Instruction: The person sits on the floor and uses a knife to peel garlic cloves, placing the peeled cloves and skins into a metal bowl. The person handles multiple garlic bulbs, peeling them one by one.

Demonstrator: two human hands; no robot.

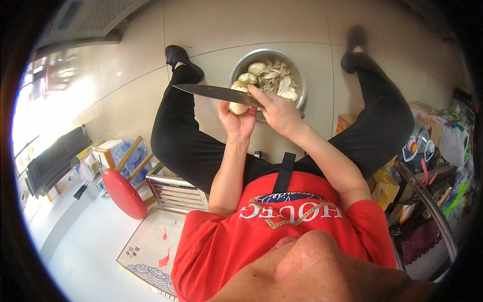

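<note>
My left hand (238,122), palm up, holds a pale, smooth, rounded vegetable (238,108), perhaps a bulb or root. My right hand (283,113) grips a large kitchen knife (215,91); its long dark blade points left and crosses over the vegetable, hiding part of it. One finger of the right hand reaches past the blade. Below both hands, on the floor, a round metal basin (302,75) holds several pale bulb-like vegetables (258,68) and a heap of thin peelings (277,73). A brownish lump shows just beyond the blade; whether it belongs to the held piece I cannot tell.
My legs in black trousers flank the basin on a tiled floor (211,22). At left are a red-seated stool (124,193), a slatted metal rack (177,191) and a black monitor-like object (58,160). Cartons, large plastic bottles (413,145) and bags crowd the right side.
</note>
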